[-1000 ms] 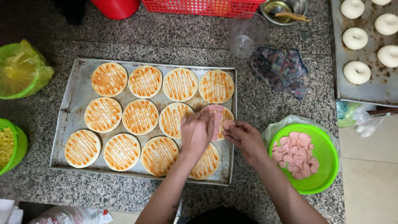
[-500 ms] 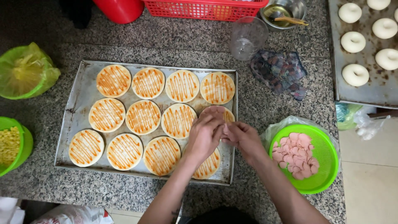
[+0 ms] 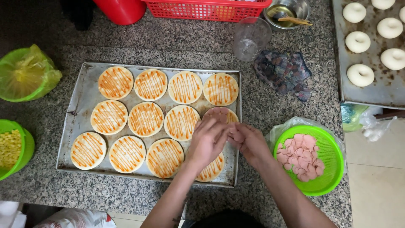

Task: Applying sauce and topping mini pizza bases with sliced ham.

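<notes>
While both hands meet at centre-right of the frame, the left hand (image 3: 207,141) and right hand (image 3: 249,141) pinch pink sausage slices (image 3: 220,114) over one sauced dough round (image 3: 223,116) in the middle row, right end of the metal tray (image 3: 80,101); fingers curled, grasping thin slices, exact count hidden; step in hand looks like topping the rounds with meat; this round is partly covered, the other rounds (image 3: 145,119) carry only orange sauce stripes; supply of slices sits in the green basket (image 3: 327,185) just right of the tray, lower right of frame; next move likely calls for laying slices flat without overlap, then reaching right for more; corn bowl (image 3: 12,147) at left edge, clear cup (image 3: 251,38) and cloth (image 3: 282,71) upper middle, second tray of white dough rings (image 3: 358,76) upper right, all on the granite worktop (image 3: 126,46).
</notes>
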